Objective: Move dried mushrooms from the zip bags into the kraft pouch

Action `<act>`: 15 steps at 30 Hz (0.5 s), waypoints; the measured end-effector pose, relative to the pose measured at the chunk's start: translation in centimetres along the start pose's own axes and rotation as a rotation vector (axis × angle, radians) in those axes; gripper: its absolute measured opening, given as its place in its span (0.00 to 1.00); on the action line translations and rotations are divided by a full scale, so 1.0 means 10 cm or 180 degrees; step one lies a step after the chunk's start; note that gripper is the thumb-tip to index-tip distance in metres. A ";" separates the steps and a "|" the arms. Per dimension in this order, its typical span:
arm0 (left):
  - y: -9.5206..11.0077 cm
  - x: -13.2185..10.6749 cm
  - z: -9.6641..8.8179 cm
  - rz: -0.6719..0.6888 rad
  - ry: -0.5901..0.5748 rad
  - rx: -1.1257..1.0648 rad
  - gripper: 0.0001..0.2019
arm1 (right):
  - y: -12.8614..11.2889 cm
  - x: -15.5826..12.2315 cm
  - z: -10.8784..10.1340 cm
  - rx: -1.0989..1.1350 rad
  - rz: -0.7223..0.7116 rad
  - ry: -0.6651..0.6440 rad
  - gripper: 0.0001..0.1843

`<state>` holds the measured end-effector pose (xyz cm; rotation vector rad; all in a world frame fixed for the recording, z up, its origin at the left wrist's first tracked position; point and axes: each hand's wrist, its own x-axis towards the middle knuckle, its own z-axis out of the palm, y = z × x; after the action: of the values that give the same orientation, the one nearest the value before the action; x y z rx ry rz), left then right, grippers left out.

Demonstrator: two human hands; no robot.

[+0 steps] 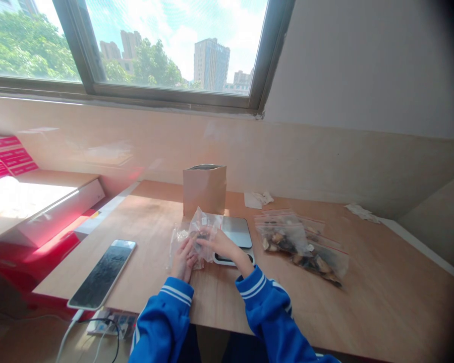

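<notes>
- Over the wooden table (318, 307), at the left edge of the digital kitchen scale (236, 232), the left hand (183, 259) and right hand (220, 243) hold a crumpled clear plastic bag (203, 233) between them.
- The left fingers (186, 254) curl close together, pressed against the lower part of the bag.
- The right fingers (206, 241) lie almost straight and close together, pressed against the middle of the bag; any pinch by the thumb is hidden.
- The bag stands roughly upright, its long axis running away from the person. Dark pieces inside it are too obscured to name. A loose clear film (174, 247) beside the left hand may be part of it; that cannot be told.
- Counted on the table: one scale, with one upright kraft paper bag (204, 190) just behind it.
- To the right of the scale lie two zip-top plastic bags (298, 244) of dark and tan dried pieces, overlapping each other.
- To the left of the hands lies one dark-screened phone (102, 274).
- Two crumpled white papers (258, 199) lie along the far side of the table.
- Both sleeves (162, 317) are blue with white stripes.
</notes>
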<state>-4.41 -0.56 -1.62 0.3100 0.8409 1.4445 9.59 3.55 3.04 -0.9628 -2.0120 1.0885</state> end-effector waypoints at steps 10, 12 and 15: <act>-0.01 0.02 -0.02 0.0133 0.0001 0.0109 0.12 | 0.03 0.01 0.07 -0.0060 -0.0009 0.0245 0.13; 0.00 0.03 -0.03 0.0124 0.0011 0.0052 0.12 | 0.02 0.02 0.09 0.0082 -0.0077 0.0460 0.12; 0.00 0.05 -0.04 0.0098 0.0030 0.0005 0.13 | 0.03 0.04 0.12 0.0432 -0.0007 0.0765 0.13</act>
<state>-4.73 -0.18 -2.00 0.3186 0.8483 1.4751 8.49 3.55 2.34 -0.9709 -1.7235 1.0405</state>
